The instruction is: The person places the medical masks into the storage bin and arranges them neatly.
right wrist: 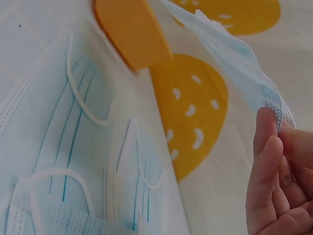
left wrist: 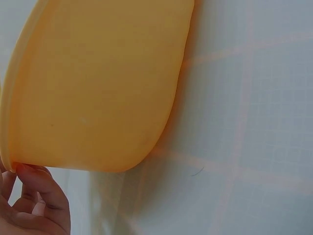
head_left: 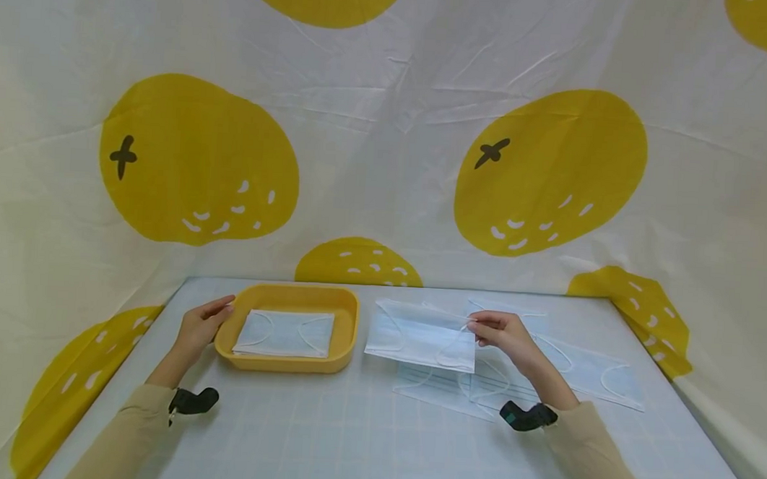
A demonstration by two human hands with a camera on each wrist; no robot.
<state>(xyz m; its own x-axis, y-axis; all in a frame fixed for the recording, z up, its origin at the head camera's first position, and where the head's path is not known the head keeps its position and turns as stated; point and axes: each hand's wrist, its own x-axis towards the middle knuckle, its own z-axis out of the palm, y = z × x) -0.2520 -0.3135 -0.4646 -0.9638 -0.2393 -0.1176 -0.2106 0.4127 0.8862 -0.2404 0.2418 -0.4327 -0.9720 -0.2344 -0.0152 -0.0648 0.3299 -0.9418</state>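
A yellow tray [head_left: 286,365] stands at the left of the table, and a light blue face mask [head_left: 290,334] with white ear loops lies flat inside it. My left hand [head_left: 199,329] pinches the tray's left rim; the left wrist view shows thumb and fingers [left wrist: 43,188] at the rim's edge. Between finger and thumb, my right hand [head_left: 505,338] pinches the right end of another face mask [head_left: 422,337], held up just right of the tray. In the right wrist view this raised mask [right wrist: 239,58] hangs away from the fingertips. Several more masks [head_left: 600,374] lie spread beneath and beyond the right hand.
The loose masks overlap on the right half of the white table [head_left: 347,440]. A white curtain [head_left: 386,182] with yellow fruit prints rises behind the table's back edge. Each wrist carries a small black camera [head_left: 194,401].
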